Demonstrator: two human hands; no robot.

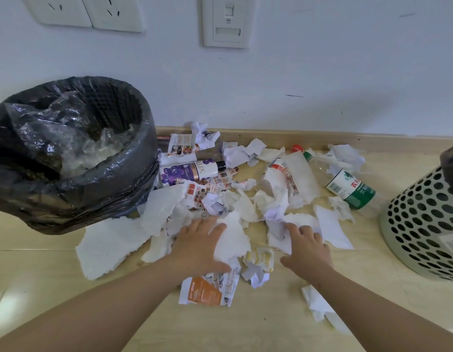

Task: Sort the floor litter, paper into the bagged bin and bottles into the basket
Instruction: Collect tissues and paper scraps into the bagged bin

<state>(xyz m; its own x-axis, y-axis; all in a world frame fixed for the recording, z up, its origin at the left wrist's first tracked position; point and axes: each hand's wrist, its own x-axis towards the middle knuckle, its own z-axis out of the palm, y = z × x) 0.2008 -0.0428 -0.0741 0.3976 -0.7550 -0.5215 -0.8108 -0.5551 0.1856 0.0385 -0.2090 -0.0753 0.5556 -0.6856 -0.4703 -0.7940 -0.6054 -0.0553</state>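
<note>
Torn white tissue and printed paper scraps (248,207) lie heaped on the floor by the wall. My left hand (195,246) grips a white tissue piece (231,241) between thumb and fingers. My right hand (309,250) rests with spread fingers on crumpled paper (277,224). A purple shampoo bottle (192,171) lies beside the black-bagged bin (144,158) on the left. A clear bottle with a green label (349,188) lies on the right, near the perforated basket (423,224). A third bottle with a red label (280,167) is partly buried under tissue.
A red cap (296,148) sits by the skirting board. An orange leaflet (205,292) and a tissue strip (319,304) lie nearer to me. Clear plastic film fills the bin. Wall sockets (93,11) are above.
</note>
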